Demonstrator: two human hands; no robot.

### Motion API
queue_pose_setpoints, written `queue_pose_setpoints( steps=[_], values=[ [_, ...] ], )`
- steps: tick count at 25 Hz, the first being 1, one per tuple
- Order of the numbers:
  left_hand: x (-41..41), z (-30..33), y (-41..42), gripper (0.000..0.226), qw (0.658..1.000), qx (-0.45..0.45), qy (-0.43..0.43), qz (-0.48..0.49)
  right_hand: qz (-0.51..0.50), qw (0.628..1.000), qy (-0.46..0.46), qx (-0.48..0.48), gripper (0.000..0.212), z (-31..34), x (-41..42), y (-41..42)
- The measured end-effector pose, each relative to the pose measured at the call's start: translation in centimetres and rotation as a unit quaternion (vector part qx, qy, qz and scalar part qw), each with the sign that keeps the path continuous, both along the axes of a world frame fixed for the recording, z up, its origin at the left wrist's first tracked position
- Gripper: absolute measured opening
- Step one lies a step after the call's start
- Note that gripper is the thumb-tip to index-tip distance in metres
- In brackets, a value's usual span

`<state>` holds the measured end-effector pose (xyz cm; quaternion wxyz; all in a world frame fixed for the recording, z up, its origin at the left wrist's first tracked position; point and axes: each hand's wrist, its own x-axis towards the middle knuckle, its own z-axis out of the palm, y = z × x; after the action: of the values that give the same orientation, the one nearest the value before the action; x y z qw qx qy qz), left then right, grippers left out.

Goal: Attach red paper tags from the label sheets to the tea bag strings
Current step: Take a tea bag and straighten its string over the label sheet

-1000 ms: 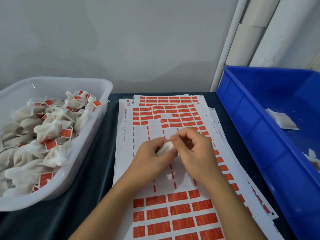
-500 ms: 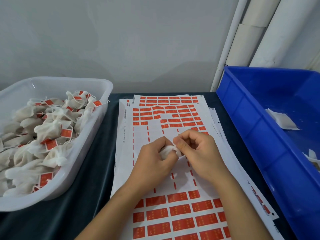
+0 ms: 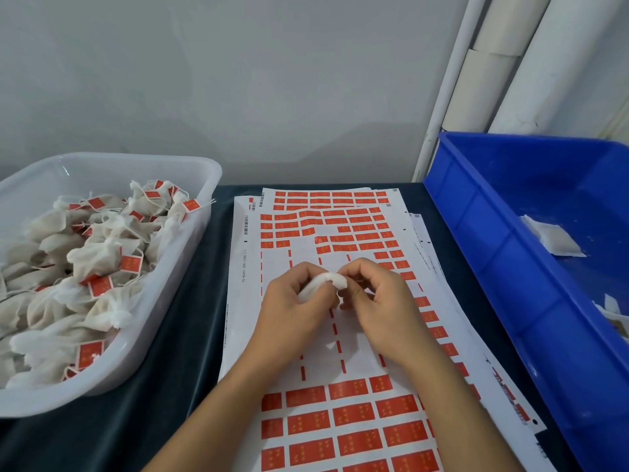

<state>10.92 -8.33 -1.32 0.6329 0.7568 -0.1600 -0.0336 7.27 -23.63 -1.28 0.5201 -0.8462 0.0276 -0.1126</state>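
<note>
Dark tablecloth (image 3: 177,335) beneath grey wall (image 3: 238,80)

Both hands, left (image 3: 289,301) and right (image 3: 377,298), meet with fingers curled, pinching.

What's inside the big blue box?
The blue plastic bin holds one flat white tea bag without a red tag, plus white scraps at the picture's edge. Its near end lies outside the view.
</note>
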Motion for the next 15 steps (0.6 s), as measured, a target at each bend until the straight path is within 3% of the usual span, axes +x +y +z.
queue_pose_setpoints(
  steps=[7, 15],
  values=[
    [0.21, -0.28, 0.01, 0.005, 0.999, 0.003, 0.014, 0.046, -0.015, 0.997, -0.043, -0.069, 0.008, -0.55, 0.26, 0.31],
    [0.18, -0.05, -0.09, 0.013, 0.999, 0.002, 0.029, 0.045, -0.017, 0.996, -0.016, -0.090, 0.006, -0.66, 0.24, 0.35]
  ],
)
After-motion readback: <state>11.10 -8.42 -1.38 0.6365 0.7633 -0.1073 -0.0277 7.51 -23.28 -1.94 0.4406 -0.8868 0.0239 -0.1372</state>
